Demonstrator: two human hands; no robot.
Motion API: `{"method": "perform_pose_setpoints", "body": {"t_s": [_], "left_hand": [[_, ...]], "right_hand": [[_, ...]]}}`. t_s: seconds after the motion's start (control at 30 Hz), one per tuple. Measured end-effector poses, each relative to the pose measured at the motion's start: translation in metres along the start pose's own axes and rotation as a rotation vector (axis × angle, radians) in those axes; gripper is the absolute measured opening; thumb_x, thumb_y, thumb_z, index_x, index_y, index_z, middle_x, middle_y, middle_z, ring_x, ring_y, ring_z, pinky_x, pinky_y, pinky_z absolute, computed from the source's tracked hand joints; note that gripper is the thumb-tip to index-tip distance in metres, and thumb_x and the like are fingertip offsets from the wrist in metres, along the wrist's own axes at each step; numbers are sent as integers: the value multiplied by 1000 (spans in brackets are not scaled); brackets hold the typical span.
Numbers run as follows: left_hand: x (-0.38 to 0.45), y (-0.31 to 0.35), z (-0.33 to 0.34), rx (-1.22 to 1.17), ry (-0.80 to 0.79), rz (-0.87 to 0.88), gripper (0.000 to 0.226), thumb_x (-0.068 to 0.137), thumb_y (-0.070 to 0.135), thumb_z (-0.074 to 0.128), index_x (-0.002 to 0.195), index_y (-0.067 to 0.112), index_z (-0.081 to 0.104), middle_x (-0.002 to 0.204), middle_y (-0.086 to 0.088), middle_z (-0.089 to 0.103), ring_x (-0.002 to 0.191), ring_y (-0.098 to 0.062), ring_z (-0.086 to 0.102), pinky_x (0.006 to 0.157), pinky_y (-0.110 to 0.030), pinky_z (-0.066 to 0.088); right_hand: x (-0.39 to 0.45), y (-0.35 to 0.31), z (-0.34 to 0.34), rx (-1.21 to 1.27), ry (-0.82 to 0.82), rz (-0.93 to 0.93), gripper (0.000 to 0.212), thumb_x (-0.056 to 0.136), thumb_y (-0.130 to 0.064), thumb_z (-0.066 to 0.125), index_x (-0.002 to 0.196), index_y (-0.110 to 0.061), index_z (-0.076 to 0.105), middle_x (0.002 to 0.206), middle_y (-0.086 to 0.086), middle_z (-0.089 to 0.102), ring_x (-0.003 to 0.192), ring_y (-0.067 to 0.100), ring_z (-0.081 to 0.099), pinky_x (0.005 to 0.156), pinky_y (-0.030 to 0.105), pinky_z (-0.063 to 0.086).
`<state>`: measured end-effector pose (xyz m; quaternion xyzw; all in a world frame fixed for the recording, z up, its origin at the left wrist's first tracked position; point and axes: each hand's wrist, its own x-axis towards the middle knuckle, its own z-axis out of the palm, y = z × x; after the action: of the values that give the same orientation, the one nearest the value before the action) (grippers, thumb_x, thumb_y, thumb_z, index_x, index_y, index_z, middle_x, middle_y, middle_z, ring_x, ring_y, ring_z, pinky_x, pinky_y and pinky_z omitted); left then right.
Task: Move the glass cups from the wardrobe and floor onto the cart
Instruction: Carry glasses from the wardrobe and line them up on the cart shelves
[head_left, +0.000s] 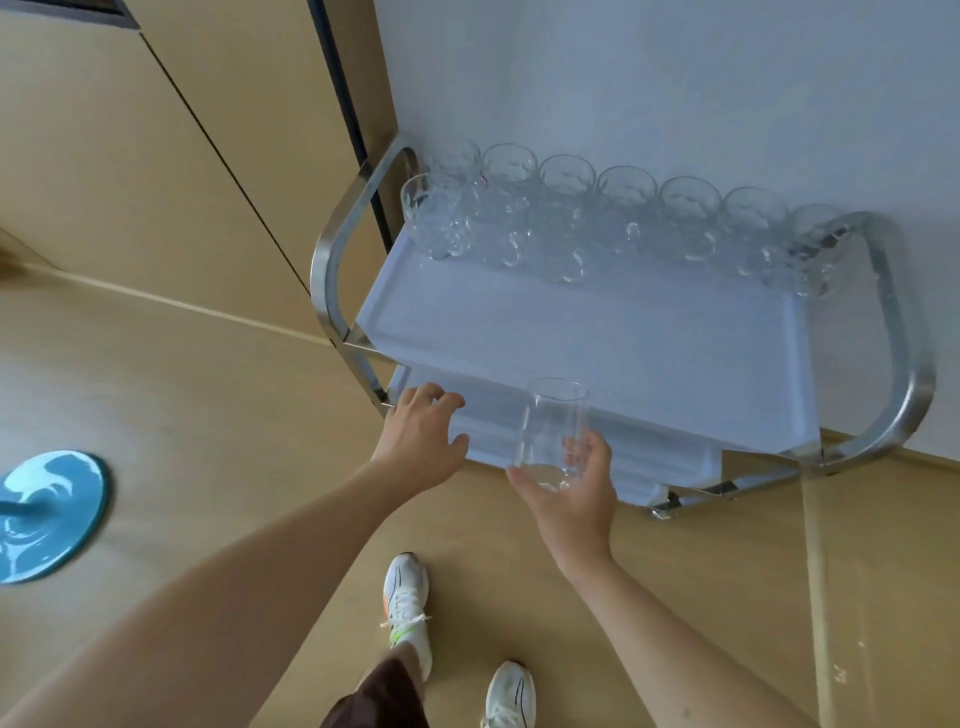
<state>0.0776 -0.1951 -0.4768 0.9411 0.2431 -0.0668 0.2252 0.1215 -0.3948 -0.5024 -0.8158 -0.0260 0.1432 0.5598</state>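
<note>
A clear straight glass cup (551, 431) stands upright before the cart (649, 358), which carries handled cups (566, 218).

No legible text, label, brand name, number or sign appears anywhere in the view. The blue disc (49, 514) on the floor at 9 o'clock bears only a pale swirl pattern, not lettering. The white shoes (408, 605) at 6 o'clock show dark and coloured stripes, but no readable mark. The glass cups (566, 208) on the cart (623, 353) at 1 o'clock carry moulded facets only, without print.
</note>
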Motion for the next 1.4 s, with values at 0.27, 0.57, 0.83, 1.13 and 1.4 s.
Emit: {"method": "perform_pose_setpoints", "body": {"t_s": [0.27,0.57,0.83,1.13,1.4], "left_hand": [[31,-74,71,6,-22,-56,58,91,36,65,145,21,49,147,-5,45,138,-29,34,110,-44,37],[115,-132,164,55,85,24,60,93,40,63,147,20,47,148,-6,45,140,-29,32,112,-44,33],[195,-166,213,70,223,100,60,95,41,61,148,21,45,152,-10,43,143,-33,30,113,-47,32],[279,-166,234,-6,363,160,55,98,42,57,147,21,46,149,-8,44,141,-29,30,109,-35,32],[318,-166,247,33,424,167,47,92,41,57,136,24,58,135,-4,56,129,-32,43,104,-39,32]], "right_hand": [[14,74,75,-56,-72,-23,89,66,-30,95,137,-27,41,131,-7,56,118,12,55,102,42,49],[89,169,155,4,-55,-129,89,64,-36,95,133,-35,40,127,-12,56,113,8,56,86,9,41],[171,214,198,79,68,-292,86,55,-54,88,125,-46,38,114,-26,58,104,-3,59,84,10,43],[264,218,218,106,160,-490,87,63,-38,96,130,-29,41,118,-13,59,103,7,61,89,21,48],[325,205,237,65,176,-569,89,64,-32,95,133,-19,40,121,-3,58,106,14,60,91,25,48]]}}
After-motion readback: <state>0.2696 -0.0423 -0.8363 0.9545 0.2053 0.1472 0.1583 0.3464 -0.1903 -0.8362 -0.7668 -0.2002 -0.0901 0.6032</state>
